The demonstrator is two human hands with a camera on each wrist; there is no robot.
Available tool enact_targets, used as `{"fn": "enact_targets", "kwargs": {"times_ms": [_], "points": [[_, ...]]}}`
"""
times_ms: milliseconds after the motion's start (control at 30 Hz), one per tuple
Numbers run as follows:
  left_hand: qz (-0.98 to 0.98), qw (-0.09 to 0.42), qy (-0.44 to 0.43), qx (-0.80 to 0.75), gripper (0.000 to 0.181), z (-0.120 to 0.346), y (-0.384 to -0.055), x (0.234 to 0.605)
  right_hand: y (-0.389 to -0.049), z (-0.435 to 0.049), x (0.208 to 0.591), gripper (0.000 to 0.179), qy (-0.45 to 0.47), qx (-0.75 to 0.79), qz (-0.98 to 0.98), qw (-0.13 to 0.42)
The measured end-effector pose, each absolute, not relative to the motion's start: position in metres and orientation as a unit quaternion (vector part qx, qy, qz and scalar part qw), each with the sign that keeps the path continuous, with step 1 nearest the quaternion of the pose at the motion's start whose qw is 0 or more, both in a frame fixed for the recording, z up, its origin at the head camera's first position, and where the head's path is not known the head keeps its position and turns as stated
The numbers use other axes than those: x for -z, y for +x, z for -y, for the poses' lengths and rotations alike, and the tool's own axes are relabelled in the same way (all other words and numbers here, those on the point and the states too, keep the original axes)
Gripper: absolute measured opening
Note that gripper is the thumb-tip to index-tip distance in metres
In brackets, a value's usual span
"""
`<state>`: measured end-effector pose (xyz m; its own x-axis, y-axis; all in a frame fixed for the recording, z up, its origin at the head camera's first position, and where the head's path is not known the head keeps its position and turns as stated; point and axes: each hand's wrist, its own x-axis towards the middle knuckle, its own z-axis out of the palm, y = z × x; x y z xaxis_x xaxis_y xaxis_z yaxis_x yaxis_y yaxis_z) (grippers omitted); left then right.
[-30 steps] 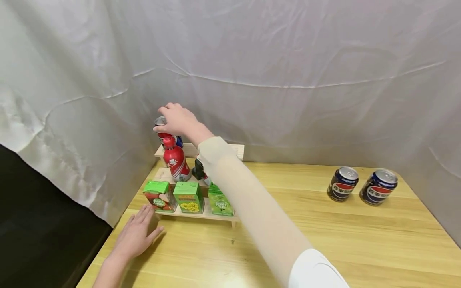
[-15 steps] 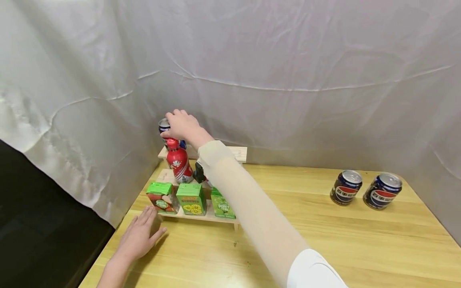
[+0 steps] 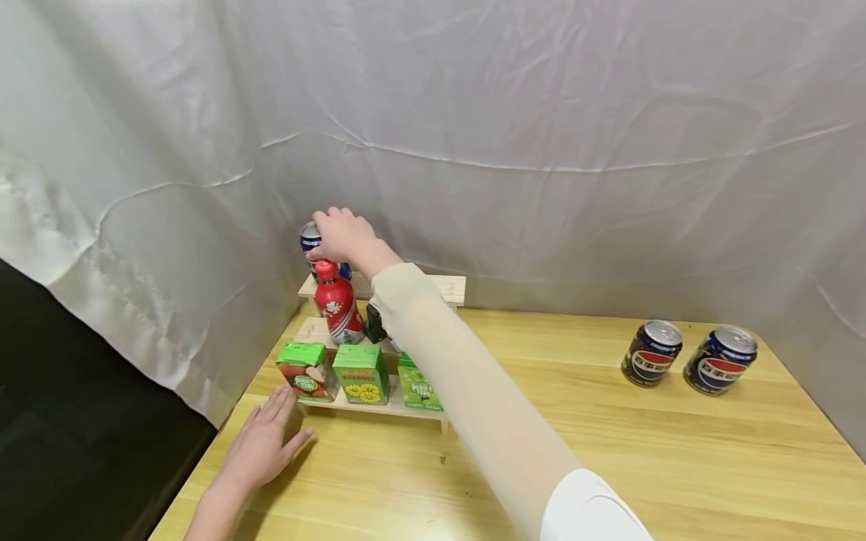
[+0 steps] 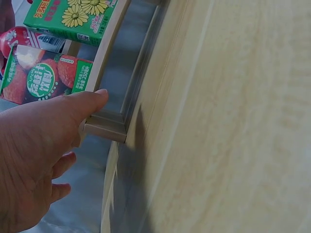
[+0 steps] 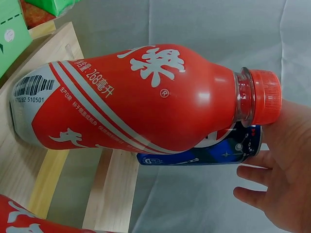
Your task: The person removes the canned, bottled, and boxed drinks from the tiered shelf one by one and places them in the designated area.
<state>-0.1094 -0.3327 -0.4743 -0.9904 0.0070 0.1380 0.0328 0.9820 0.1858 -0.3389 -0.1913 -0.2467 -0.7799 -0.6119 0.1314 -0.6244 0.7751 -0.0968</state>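
My right hand (image 3: 345, 237) holds a blue soda can (image 3: 310, 242) near its top, on the upper tier at the back left. In the right wrist view, fingers (image 5: 252, 174) lie at the top end of the can (image 5: 214, 154), and the thumb is hidden. A red bottle (image 5: 189, 97) on the middle tier covers much of the can. With fingers stretched, my left hand (image 3: 260, 447) rests at the front left corner of the wooden rack (image 3: 449, 287). Its thumb (image 4: 95, 99) touches the rack's front edge below a strawberry juice box (image 4: 41, 80).
Along the lowest tier stand a green juice box (image 3: 361, 379) with yellow flowers and another green box (image 3: 418, 387). Two dark cans (image 3: 651, 353) stand at the table's right. Part of a second red bottle (image 5: 22, 218) shows. Grey cloth (image 3: 541, 150) hangs behind.
My right hand has shifted slightly right relative to the can and sits a little lower on it. The left hand stays in place. The head view has shifted slightly.
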Motion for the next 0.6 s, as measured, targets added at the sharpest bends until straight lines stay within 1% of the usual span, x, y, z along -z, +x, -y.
{"fn": "enact_targets", "kwargs": {"times_ms": [400,600], "points": [[0.992,0.067,-0.011,0.102,0.079,0.3336,-0.1114,0.479,-0.3388,0.1903,0.2472,0.071,0.335,-0.048,0.94,0.052],[0.992,0.071,-0.01,0.104,0.078,0.3323,-0.1145,0.4798,-0.3406,0.188,0.246,0.074,0.335,-0.038,0.94,0.061]]}}
